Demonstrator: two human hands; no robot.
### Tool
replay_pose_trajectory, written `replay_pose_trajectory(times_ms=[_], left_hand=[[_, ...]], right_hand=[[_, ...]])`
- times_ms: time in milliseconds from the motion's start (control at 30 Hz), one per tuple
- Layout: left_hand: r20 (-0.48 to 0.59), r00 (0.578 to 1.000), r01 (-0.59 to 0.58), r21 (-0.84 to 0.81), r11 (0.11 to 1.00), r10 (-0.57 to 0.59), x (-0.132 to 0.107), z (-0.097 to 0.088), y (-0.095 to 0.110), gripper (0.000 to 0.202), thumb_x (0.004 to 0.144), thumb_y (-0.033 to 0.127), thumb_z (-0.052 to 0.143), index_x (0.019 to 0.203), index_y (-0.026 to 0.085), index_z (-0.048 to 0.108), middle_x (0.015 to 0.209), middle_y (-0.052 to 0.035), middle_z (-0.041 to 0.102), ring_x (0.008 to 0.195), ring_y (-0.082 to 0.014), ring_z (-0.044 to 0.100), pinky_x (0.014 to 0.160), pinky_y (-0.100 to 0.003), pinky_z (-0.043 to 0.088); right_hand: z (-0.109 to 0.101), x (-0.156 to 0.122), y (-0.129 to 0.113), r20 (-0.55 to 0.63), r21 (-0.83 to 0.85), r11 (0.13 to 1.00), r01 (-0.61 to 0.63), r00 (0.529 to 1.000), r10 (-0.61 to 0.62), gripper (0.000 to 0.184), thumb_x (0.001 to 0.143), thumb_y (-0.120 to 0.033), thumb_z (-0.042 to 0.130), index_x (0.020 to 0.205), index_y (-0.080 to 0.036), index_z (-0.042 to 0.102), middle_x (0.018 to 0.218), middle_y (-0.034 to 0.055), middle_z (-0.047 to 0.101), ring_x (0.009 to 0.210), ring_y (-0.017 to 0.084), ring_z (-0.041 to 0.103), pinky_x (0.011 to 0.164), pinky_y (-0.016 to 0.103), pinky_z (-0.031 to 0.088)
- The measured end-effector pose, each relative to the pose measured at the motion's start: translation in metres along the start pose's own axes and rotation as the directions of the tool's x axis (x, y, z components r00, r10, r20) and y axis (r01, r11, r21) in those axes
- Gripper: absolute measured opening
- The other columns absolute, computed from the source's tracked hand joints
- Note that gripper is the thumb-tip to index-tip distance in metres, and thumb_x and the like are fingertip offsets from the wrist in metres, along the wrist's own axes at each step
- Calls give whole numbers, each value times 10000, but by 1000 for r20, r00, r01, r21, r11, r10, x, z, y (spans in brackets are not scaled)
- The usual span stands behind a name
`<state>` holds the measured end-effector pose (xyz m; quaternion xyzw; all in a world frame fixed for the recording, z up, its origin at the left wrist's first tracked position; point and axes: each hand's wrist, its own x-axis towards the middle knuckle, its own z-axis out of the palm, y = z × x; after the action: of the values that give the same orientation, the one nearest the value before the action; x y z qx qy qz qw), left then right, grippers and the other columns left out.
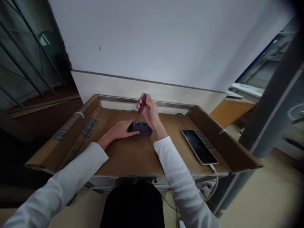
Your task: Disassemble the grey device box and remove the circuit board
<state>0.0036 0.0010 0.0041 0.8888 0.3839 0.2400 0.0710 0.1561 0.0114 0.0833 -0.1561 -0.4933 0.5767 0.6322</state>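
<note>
A small dark grey box with a row of vent slots point(143, 129) lies on the cardboard-covered table. My left hand point(121, 129) is closed round its left end, thumb along the near side and fingers at the far side. Above the box, my right hand point(150, 110) grips a screwdriver point(142, 104) by its purple handle, which has a red collar. The thin shaft slants down to the box's left end, near my left fingertips. Whether the tip sits in a screw is too small to tell.
To the right lies a phone point(199, 147) with a white cable point(216, 180) running off the front edge. Folded cardboard point(68, 129) forms raised sides on the table. A white wall panel point(142, 44) stands behind, and a grey post point(268, 95) rises at the right.
</note>
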Motion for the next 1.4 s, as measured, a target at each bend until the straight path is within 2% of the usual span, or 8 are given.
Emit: replay_pose_trajectory(times_ms=[133, 333, 467, 800, 1067, 1167, 1233, 1400], left_hand=[[-6, 1000, -10, 15, 1000, 10, 1, 0, -1, 475, 819, 601, 517, 1021, 172, 548, 898, -82, 664, 813, -236, 642, 713, -312, 462], [-11, 1000, -14, 29, 999, 14, 1, -1, 0, 477, 820, 595, 518, 1015, 161, 554, 891, -90, 666, 807, -243, 643, 709, -321, 466], [-9, 1000, -27, 34, 999, 28, 1, -1, 0, 465, 820, 595, 518, 989, 163, 550, 875, -84, 663, 787, -234, 640, 700, -316, 466], [-2, 1000, -14, 27, 1000, 14, 2, -3, 2, 467, 817, 592, 519, 1004, 166, 556, 868, -77, 661, 786, -235, 640, 701, -312, 467], [-6, 1000, -19, 22, 1000, 19, 1, -2, 0, 465, 819, 589, 521, 1017, 170, 553, 880, -76, 662, 799, -228, 639, 714, -308, 468], [1, 1000, -22, 19, 1000, 22, 2, -2, 0, 459, 819, 592, 518, 1000, 172, 558, 871, -73, 662, 793, -226, 637, 712, -309, 467], [1, 1000, -20, 15, 1000, 20, 2, -2, 0, 466, 816, 597, 517, 999, 170, 561, 865, -75, 662, 786, -231, 636, 707, -315, 467], [-3, 1000, -13, 12, 1000, 13, 2, -2, 1, 483, 812, 613, 513, 995, 169, 566, 867, -80, 662, 785, -236, 637, 701, -321, 468]], right_hand=[[4, -1, 0, -10, 34, 997, -65, 998, 66, 348, 927, -528, 351, 846, -218, 488, 577, -71, 331, 450, 66, 324, 486, 210, 344], [6, -1, 4, -56, 33, 999, 14, 998, -12, 237, 879, -400, 535, 843, -264, 344, 592, -89, 441, 485, 70, 390, 518, 196, 342], [2, -1, 2, -24, 8, 1000, 17, 1000, -17, 215, 887, -390, 516, 830, -253, 359, 634, -60, 493, 561, 88, 471, 582, 225, 393], [0, -1, -6, 25, 27, 998, -56, 998, 55, 226, 937, -364, 422, 763, -231, 368, 594, -53, 402, 524, 95, 418, 574, 236, 389], [0, -3, -9, 27, 49, 995, -92, 996, 90, 358, 983, -401, 240, 728, -213, 406, 539, -65, 269, 446, 85, 279, 500, 215, 332], [3, -2, -7, 24, 68, 994, -83, 996, 82, 405, 960, -513, 212, 754, -227, 411, 526, -74, 258, 428, 88, 245, 467, 212, 303], [6, -2, -6, 6, 60, 996, -66, 998, 66, 385, 930, -562, 282, 753, -238, 388, 515, -82, 260, 421, 86, 247, 458, 211, 294], [8, -1, -1, -120, 7, 1000, -3, 993, 4, 275, 880, -451, 512, 785, -256, 342, 577, -89, 411, 448, 68, 348, 485, 202, 327]])
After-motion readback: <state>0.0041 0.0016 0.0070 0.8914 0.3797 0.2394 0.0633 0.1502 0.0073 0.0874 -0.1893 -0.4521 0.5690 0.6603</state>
